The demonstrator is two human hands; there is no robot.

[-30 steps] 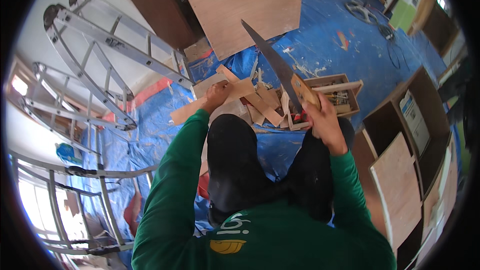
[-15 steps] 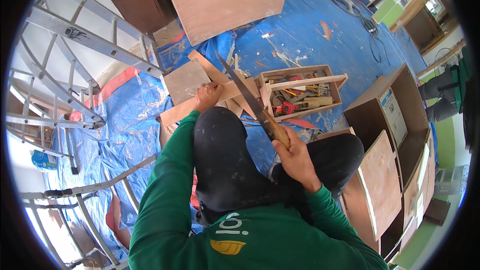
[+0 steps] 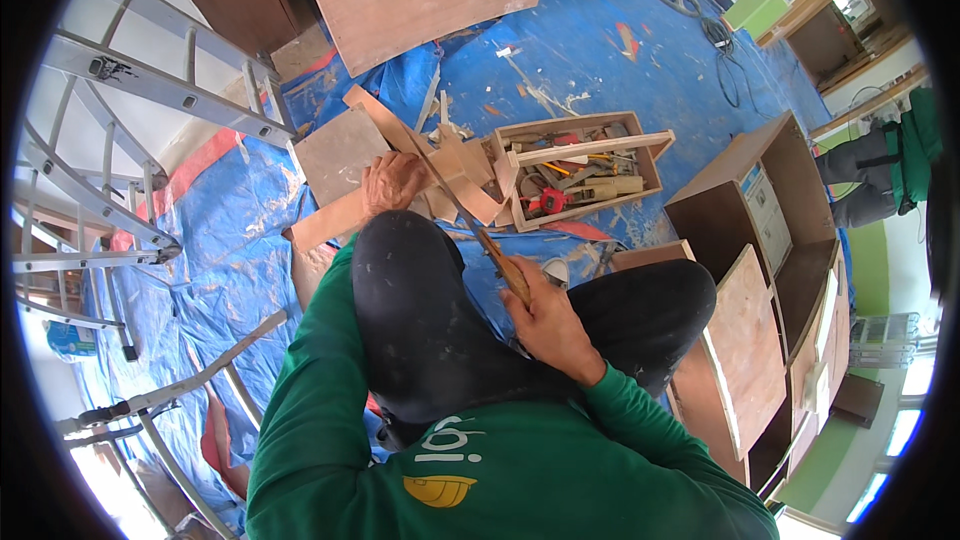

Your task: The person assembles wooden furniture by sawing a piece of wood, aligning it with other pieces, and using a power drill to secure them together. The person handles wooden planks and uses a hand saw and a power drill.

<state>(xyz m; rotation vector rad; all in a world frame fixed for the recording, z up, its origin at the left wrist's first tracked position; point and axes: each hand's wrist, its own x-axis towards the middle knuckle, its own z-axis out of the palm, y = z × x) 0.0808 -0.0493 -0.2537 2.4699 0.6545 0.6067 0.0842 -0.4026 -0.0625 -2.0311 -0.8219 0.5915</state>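
My right hand (image 3: 550,322) is closed around the wooden handle of a handsaw (image 3: 463,208). Its long, narrow blade slants up and left, crossing over the wood pieces just right of my left hand. My left hand (image 3: 393,183) grips a thin wooden strip (image 3: 332,221) and presses it down, its fingers bent over the wood. The strip lies across a square board (image 3: 343,155), close to my bent left knee. A second strip (image 3: 372,118) runs diagonally beneath the blade. Whether the teeth touch wood, I cannot tell.
An open wooden toolbox (image 3: 580,215) with several tools stands right of the offcuts. Aluminium ladders (image 3: 190,95) line the left. Brown cabinets (image 3: 735,202) stand on the right, and a large panel (image 3: 425,0) ahead. Blue sheeting (image 3: 590,60) covers the floor. Another person (image 3: 875,175) is at far right.
The saw has come down and left, its blade now close beside my left hand. My left hand has shifted its fingers on the strip. The whole view has moved slightly.
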